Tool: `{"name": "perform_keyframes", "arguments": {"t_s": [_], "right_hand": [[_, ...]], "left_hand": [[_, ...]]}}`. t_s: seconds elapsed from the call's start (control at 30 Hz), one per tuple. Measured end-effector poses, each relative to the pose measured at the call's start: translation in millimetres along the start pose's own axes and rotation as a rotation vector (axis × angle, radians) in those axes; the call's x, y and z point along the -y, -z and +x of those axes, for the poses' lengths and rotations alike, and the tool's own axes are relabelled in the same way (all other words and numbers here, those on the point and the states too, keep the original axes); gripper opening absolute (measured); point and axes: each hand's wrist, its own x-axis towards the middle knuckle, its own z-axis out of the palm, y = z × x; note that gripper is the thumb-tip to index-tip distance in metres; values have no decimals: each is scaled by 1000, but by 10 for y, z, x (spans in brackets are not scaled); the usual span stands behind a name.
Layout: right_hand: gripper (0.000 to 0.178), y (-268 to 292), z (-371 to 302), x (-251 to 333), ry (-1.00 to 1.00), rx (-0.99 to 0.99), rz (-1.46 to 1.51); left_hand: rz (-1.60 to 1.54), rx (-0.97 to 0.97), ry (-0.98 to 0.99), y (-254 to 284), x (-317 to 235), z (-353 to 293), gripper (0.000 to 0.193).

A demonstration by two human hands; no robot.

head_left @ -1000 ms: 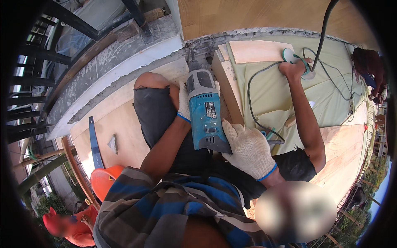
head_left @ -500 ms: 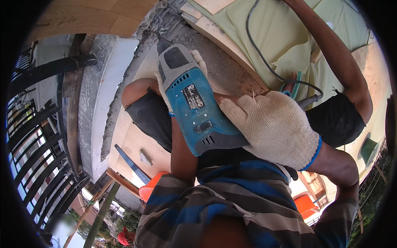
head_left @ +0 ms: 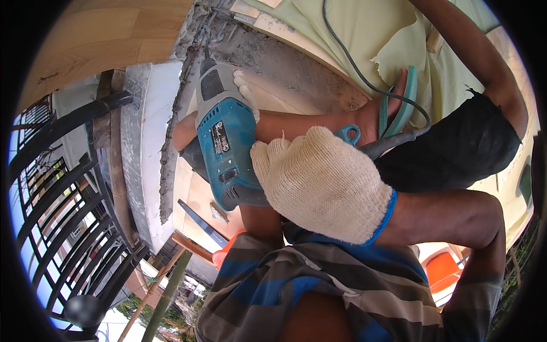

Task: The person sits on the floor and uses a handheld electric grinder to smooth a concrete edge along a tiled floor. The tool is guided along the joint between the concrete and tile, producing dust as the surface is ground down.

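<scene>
A teal and grey hammer drill (head_left: 229,128) lies at an angle across my front, its grey nose toward the far left. My right hand (head_left: 327,188), in a cream knitted glove with a blue cuff, closes round the rear handle. Gloved fingers of my left hand (head_left: 246,94) curl up at the right side of the drill's front; the rest of that hand is hidden beneath the body. The thin bit (head_left: 206,52) points at the rough, broken concrete (head_left: 199,28); whether its tip touches I cannot tell. A black cord (head_left: 364,74) runs from the handle over green sheeting.
Wood-look panels (head_left: 119,40) sit at the far left, above a white ledge (head_left: 154,142) and a black metal railing (head_left: 62,188). A saw blade (head_left: 199,221) rests on a board near my leg. My foot in a green sandal (head_left: 407,105) is at right, by green sheeting (head_left: 444,102).
The drill and my right hand have shifted left in the picture, and the hand sits slightly lower. More of my bent leg and sandal shows. Both hands keep their hold.
</scene>
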Motion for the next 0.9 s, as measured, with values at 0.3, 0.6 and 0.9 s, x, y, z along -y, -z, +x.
{"name": "perform_keyframes", "arguments": {"t_s": [0.3,0.6,0.9], "right_hand": [[40,-98,31,64,64,-72,-16],[69,136,-74,-273,94,131,-204],[87,572,-108,-1091,230,184,-155]], "left_hand": [[15,34,-6,-42,-123,-110,108],[15,-6,-30,170,-76,83,107],[-162,-18,-61,264,278,533,109]]}}
